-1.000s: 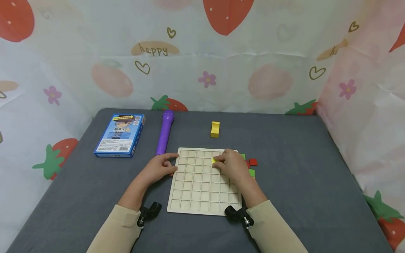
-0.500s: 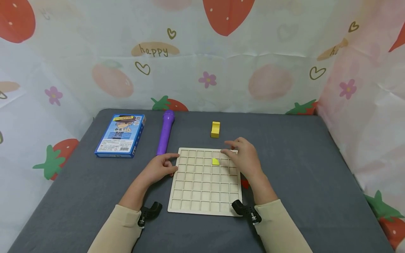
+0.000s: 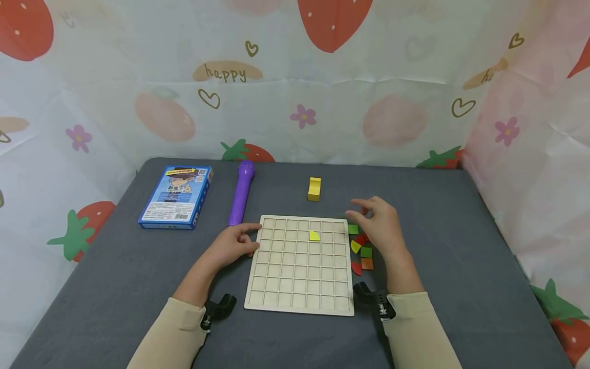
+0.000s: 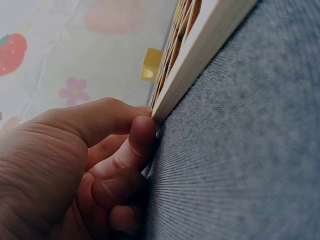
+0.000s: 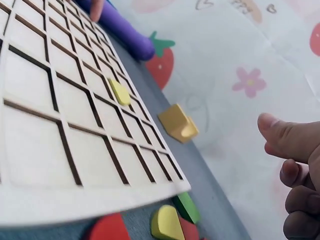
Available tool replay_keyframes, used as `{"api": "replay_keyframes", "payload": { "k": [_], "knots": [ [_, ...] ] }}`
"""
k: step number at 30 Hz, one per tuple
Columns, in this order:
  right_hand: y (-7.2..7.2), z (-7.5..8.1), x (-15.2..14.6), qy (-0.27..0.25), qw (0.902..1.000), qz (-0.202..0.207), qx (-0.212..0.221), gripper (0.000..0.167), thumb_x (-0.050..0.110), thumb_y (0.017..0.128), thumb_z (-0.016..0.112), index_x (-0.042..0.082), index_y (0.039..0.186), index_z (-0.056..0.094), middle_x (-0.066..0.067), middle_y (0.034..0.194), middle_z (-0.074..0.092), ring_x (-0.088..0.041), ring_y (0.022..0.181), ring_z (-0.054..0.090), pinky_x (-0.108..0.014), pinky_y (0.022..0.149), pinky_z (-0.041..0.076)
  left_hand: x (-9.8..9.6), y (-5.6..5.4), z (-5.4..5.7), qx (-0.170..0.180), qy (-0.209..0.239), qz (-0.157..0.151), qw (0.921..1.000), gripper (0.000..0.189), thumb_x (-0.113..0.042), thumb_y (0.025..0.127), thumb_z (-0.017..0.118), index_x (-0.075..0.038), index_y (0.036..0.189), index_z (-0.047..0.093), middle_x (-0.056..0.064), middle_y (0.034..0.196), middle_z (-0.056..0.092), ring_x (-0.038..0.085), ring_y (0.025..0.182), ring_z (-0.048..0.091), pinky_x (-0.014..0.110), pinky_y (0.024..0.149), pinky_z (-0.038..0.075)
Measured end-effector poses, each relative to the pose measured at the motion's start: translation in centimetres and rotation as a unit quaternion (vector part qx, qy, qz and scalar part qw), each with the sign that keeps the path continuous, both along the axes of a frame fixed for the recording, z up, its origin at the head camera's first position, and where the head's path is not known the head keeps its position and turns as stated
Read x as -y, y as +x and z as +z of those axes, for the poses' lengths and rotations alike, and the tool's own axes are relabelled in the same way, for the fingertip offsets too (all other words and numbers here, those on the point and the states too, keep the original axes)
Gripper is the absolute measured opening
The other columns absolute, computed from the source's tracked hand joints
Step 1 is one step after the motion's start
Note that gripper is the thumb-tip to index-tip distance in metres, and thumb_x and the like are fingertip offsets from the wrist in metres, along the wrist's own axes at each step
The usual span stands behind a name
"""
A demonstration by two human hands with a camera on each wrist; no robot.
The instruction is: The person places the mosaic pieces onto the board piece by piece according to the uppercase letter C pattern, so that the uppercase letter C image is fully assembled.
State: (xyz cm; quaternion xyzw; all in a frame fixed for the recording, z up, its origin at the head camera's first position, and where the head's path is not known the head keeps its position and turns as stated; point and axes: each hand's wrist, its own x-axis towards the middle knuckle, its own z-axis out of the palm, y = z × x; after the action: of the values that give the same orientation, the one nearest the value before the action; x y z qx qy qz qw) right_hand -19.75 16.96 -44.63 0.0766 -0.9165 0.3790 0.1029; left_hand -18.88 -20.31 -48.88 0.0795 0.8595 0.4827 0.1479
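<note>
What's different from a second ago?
The right hand let go of the yellow piece, leaving it on the grid board, and moved right, off the board; more loose pieces now show beside the board's right edge. Unchanged: left hand touching the board's left edge, blue box, purple microphone, yellow block.

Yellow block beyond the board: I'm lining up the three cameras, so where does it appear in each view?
Head: the yellow block is just right of centre, beyond the far edge of the wooden grid board.
Left wrist: above and slightly left of centre, left of the board's pale edge.
Right wrist: near the centre, right of the board.
Shared landmark: the wooden grid board, visible in all three.
</note>
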Motion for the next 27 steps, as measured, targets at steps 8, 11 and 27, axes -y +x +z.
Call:
{"api": "replay_keyframes", "payload": {
  "k": [8,11,27],
  "knots": [
    [-0.4,-0.8,-2.8,-0.015,0.9977,-0.002,0.066,0.044,0.028,0.096,0.076,0.009,0.134,0.069,-0.007,0.085,0.048,-0.026,0.073,0.042,-0.039,0.062,0.035,0.0,0.0,0.1,-0.001,-0.001,-0.001,1.0000,0.051,-0.011,0.095,0.072,-0.003,0.144,0.057,0.005,0.067,0.064,0.018,0.061,0.053,0.032,0.066,0.039],
    [-0.5,-1.1,-3.8,-0.023,0.9956,0.001,0.091,0.043,0.027,0.096,0.075,0.007,0.133,0.070,-0.009,0.085,0.049,-0.026,0.073,0.043,-0.039,0.063,0.036,0.0,0.0,0.1,-0.001,0.003,-0.003,1.0000,0.051,-0.010,0.095,0.072,-0.003,0.144,0.057,0.005,0.067,0.064,0.018,0.061,0.053,0.032,0.066,0.039],
    [-0.4,-2.6,-6.2,-0.001,0.9704,0.047,0.237,0.037,0.011,0.089,0.078,0.000,0.123,0.072,-0.004,0.075,0.047,-0.021,0.072,0.043,-0.038,0.070,0.033,0.0,0.1,0.2,-0.004,0.003,-0.003,1.0000,0.051,-0.011,0.095,0.073,-0.003,0.143,0.058,0.005,0.067,0.064,0.019,0.060,0.054,0.033,0.065,0.039]
  ]
}}
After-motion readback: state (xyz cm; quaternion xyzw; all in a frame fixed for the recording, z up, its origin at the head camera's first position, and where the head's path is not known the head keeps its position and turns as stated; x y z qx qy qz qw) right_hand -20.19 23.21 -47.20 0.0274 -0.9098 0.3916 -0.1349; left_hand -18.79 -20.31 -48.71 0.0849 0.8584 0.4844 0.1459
